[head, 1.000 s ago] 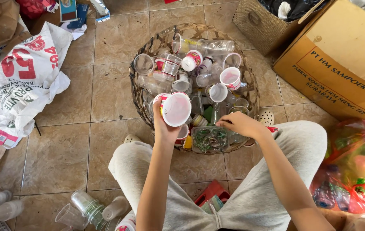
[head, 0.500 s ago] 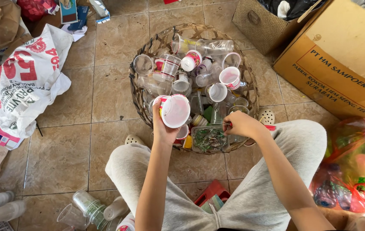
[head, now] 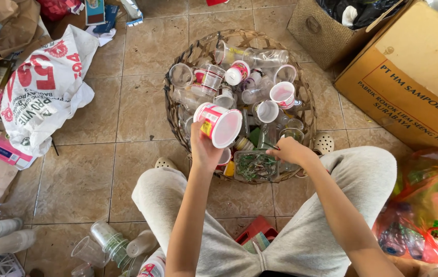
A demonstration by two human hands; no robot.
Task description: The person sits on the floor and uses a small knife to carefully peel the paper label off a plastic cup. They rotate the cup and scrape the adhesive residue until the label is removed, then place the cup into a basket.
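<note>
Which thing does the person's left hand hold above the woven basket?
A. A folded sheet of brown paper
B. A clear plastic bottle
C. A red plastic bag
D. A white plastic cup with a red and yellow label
D: the left hand grips a white plastic cup with a red and yellow label, its mouth tilted toward the camera, over the woven basket, while the right hand reaches down among the things in the basket.

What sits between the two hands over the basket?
Head view: between the left hand, holding a red-and-white cup, and the right hand lie a clear plastic tray and small cups, inside the woven basket.
</note>
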